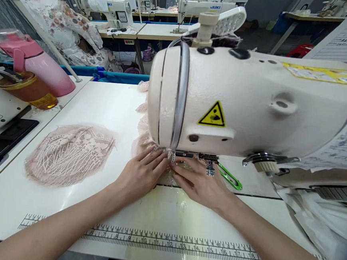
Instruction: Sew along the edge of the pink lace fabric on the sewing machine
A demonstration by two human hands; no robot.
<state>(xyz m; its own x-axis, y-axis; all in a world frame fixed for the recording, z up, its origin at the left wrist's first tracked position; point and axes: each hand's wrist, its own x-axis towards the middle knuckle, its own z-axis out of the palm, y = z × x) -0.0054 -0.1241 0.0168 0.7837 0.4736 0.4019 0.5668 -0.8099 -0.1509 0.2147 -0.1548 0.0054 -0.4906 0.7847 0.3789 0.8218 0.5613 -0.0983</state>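
My left hand lies flat with its fingers stretched forward on pale pink lace fabric beside the sewing machine's needle area. Opposite it, my right hand rests palm down, fingers apart, its tips near the same spot and partly behind the presser foot parts. The machine head hides the needle and some of the lace, which trails away behind it. A separate oval piece of pink lace lies on the table to the left. Green thread snips lie just beyond my right hand.
A printed ruler runs along the white table's front. At left stand a pink bottle, an amber cup and a black phone. White fabric is bunched at right. Another person sits beyond, near other machines.
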